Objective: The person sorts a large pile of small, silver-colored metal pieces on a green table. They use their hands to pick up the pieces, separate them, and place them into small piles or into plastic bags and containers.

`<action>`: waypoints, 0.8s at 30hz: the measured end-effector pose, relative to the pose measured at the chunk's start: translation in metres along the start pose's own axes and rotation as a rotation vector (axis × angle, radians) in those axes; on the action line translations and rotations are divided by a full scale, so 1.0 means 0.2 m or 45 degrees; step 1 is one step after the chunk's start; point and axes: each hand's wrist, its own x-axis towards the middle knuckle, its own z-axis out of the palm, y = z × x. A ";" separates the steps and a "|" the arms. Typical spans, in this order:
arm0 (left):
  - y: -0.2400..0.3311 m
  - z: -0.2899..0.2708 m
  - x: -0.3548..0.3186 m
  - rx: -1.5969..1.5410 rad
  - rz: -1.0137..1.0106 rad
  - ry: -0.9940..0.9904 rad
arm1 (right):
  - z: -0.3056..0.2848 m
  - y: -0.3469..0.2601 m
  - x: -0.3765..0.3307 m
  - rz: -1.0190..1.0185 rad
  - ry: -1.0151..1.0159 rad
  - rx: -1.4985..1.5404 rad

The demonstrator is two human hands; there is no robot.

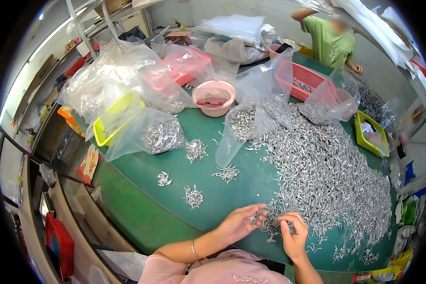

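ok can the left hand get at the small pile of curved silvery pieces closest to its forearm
Probably yes: only green tabletop shows between the left hand and that pile, though its fingers appear to hold some curved pieces.

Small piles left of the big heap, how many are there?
4: far pile beside a bag, right pile, left pile, near pile. Bags may hide more.

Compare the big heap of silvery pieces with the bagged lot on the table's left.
The big heap spreads wide over the table; the bagged lot is far smaller. The heap lies loose, while the bagged lot sits in a clear bag. Both are small, curved, silvery pieces.
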 end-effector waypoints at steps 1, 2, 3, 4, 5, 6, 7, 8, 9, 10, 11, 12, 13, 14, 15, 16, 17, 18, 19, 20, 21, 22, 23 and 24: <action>0.03 0.01 0.00 0.020 0.088 0.029 | -0.01 0.02 -0.01 0.068 -0.014 0.037; 0.07 0.01 0.00 0.030 0.210 -0.033 | -0.02 0.04 -0.02 0.086 -0.033 0.052; 0.11 0.02 0.00 0.004 0.271 0.025 | -0.03 0.07 -0.03 0.104 -0.052 0.066; 0.16 0.08 -0.01 -0.022 0.320 0.075 | -0.03 0.10 -0.05 0.125 -0.060 0.073; 0.19 0.10 -0.02 -0.049 0.369 0.126 | -0.04 0.12 -0.06 0.164 -0.070 0.091; 0.20 0.07 -0.01 -0.050 0.361 0.098 | -0.04 0.14 -0.07 0.203 -0.080 0.108; 0.22 0.06 -0.01 -0.047 0.355 0.128 | -0.03 0.15 -0.08 0.235 -0.095 0.133; 0.24 0.06 -0.01 -0.047 0.350 0.158 | -0.02 0.16 -0.09 0.261 -0.089 0.164; 0.25 0.06 -0.01 -0.048 0.346 0.188 | -0.01 0.17 -0.10 0.278 -0.092 0.156; 0.28 0.07 -0.03 -0.076 0.400 0.193 | 0.00 0.18 -0.11 0.296 -0.099 0.158; 0.32 0.06 -0.03 -0.137 0.447 0.003 | 0.00 0.20 -0.12 0.309 -0.107 0.163; 0.36 0.03 -0.03 -0.195 0.495 -0.188 | -0.01 0.23 -0.15 0.319 -0.167 0.170; 0.41 0.02 -0.05 -0.243 0.545 -0.378 | 0.00 0.24 -0.16 0.347 -0.128 0.193; 0.47 0.05 -0.06 -0.200 0.637 -0.278 | 0.00 0.24 -0.17 0.376 -0.079 0.202; 0.53 0.09 -0.06 -0.156 0.757 -0.109 | 0.00 0.24 -0.18 0.406 -0.031 0.213; 0.60 0.13 -0.05 -0.118 0.871 0.055 | -0.01 0.27 -0.20 0.336 -0.028 0.117; 0.68 0.16 -0.05 -0.078 0.987 0.230 | -0.01 0.26 -0.21 0.488 -0.032 0.118; 0.76 0.18 -0.03 -0.067 1.072 0.253 | -0.03 0.22 -0.23 0.642 -0.034 0.116; 0.86 0.21 0.00 -0.054 1.153 0.267 | -0.03 0.18 -0.25 0.793 -0.024 0.113; 0.96 0.25 0.04 -0.085 1.161 0.264 | -0.03 0.17 -0.26 0.690 0.024 0.070; 1.07 0.24 0.08 -0.141 1.138 0.230 | -0.02 0.16 -0.26 0.588 0.067 0.036; 1.17 0.23 0.13 -0.165 1.152 0.249 | -0.01 0.16 -0.28 0.489 0.110 0.004; 1.26 0.23 0.18 -0.190 1.164 0.263 | -0.02 0.17 -0.29 0.447 0.119 -0.052; 1.35 0.23 0.23 -0.203 1.175 0.301 | -0.02 0.19 -0.31 0.403 0.130 -0.102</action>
